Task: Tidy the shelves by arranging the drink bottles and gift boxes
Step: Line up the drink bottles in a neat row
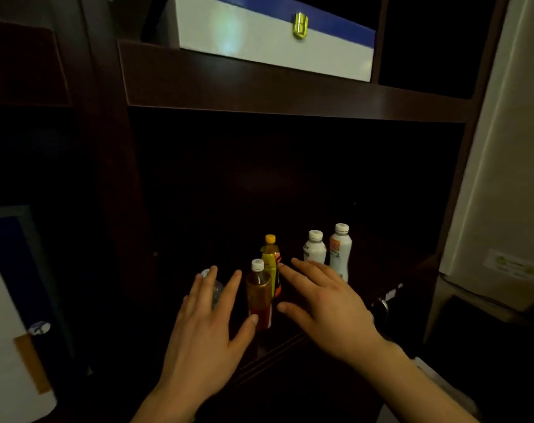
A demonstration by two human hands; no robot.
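Nearest the camera, the person's left hand (203, 328) and right hand (326, 303) reach into the lower shelf (278, 346) with fingers spread and released, grasping nothing. The left thumb sits just beside, perhaps touching, the amber bottle (258, 296) with a white cap, which stands upright between the two hands. Behind the left fingers (209, 277) a clear bottle (214, 288) is partly hidden; whether it is touched cannot be told. The right forefinger points at, and nearly meets, the yellow bottle (271, 259) with an orange cap, just behind the amber one.

Further back and to the right, two white bottles (314, 248) (340, 250) stand side by side, upright and close together. By the look of it these two are already placed, while the three nearer bottles stand loosely bunched and are yet to be lined up, so the work seems only partly done.

A small dark object (381, 303) lies on the shelf at the right; the dim light hides what it is, and it could crowd that side. On the upper shelf (259, 87) a white and blue gift box (259, 38) with a gold clasp sits askew, likely wanting straightening. Another box (6, 300) shows at the left edge
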